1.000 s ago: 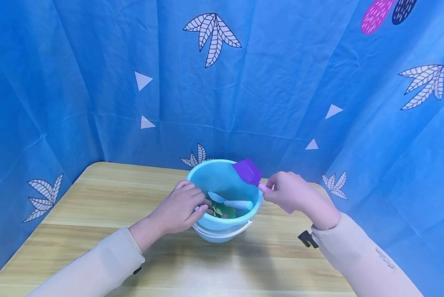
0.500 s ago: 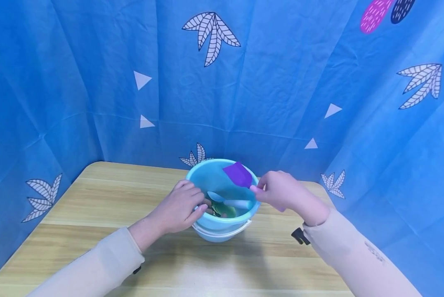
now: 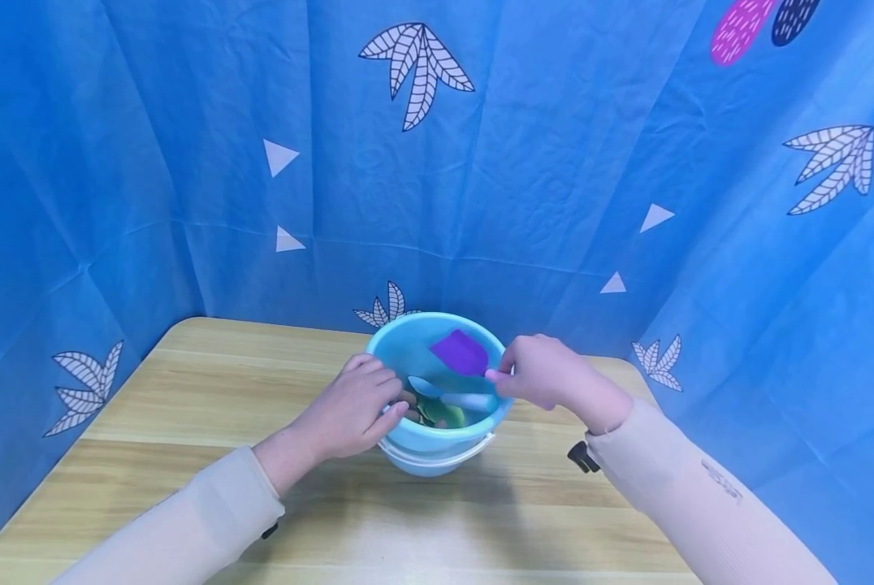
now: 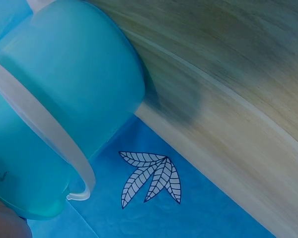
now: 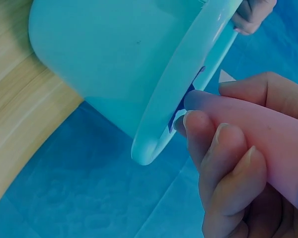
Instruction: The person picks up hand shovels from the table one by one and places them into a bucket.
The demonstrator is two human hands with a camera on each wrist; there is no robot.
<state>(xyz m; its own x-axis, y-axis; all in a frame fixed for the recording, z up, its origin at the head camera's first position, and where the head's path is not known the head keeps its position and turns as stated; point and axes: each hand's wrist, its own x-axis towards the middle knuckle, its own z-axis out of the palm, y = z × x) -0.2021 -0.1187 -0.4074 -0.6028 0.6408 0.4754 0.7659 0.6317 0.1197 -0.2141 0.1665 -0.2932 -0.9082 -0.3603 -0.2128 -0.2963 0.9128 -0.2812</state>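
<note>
A light-blue bucket [image 3: 437, 439] stands on the table, its white carrying handle [image 4: 49, 134] hanging down. At the bucket's left rim, my left hand [image 3: 352, 406] grips with the fingers over the edge. My right hand [image 3: 550, 370] holds a toy shovel [image 3: 460, 353] by its pink handle [image 5: 258, 131], fingers curled round it. The shovel's purple blade reaches over the right rim into the mouth of the bucket. Inside lies a small light-blue trowel [image 3: 469, 402] across green leaf-like pieces [image 3: 446, 416] and some brown pieces, partly hidden by the near wall.
The wooden table [image 3: 210, 390] extends left, right and in front of the bucket. A blue curtain [image 3: 378, 187] with leaf and triangle prints hangs close behind the table and along both sides.
The right hand has moved left and slightly down, bringing the purple blade from above the right rim into the bucket's mouth. The left hand and bucket have stayed almost still.
</note>
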